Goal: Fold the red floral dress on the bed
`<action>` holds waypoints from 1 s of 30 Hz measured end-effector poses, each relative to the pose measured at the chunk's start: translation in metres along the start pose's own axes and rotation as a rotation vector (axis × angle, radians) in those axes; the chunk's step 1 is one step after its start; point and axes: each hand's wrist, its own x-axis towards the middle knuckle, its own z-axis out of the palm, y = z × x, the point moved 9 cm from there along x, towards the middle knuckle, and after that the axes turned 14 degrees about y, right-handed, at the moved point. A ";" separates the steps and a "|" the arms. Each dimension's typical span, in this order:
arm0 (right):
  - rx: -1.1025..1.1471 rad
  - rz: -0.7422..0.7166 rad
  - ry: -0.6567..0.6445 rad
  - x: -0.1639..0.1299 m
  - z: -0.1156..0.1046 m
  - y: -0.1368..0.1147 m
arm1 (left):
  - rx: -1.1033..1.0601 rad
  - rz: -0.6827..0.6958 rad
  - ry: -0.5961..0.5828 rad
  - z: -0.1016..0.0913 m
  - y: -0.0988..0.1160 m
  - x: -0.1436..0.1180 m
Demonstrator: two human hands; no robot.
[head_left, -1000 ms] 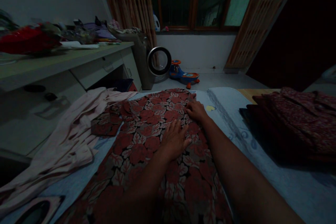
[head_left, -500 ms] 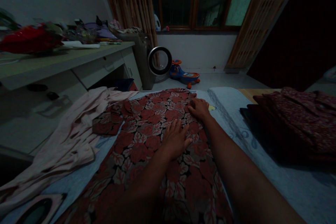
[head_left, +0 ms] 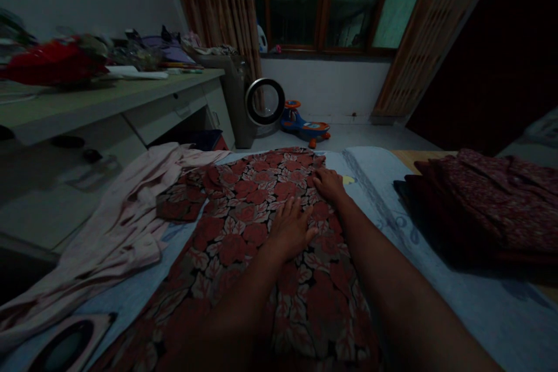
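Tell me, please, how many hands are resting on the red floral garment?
2: left hand flat on the red floral garment mid-cloth; right hand at its right edge.

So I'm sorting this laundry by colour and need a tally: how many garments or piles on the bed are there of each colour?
Red leaf-print garment, under the left hand and right hand: 1
Pale pink garment: 1
Dark maroon folded pile: 1
Total: 3
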 end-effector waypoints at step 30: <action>0.038 -0.147 -0.276 -0.231 -0.091 -0.050 | -0.080 0.234 -0.036 0.003 0.041 -0.012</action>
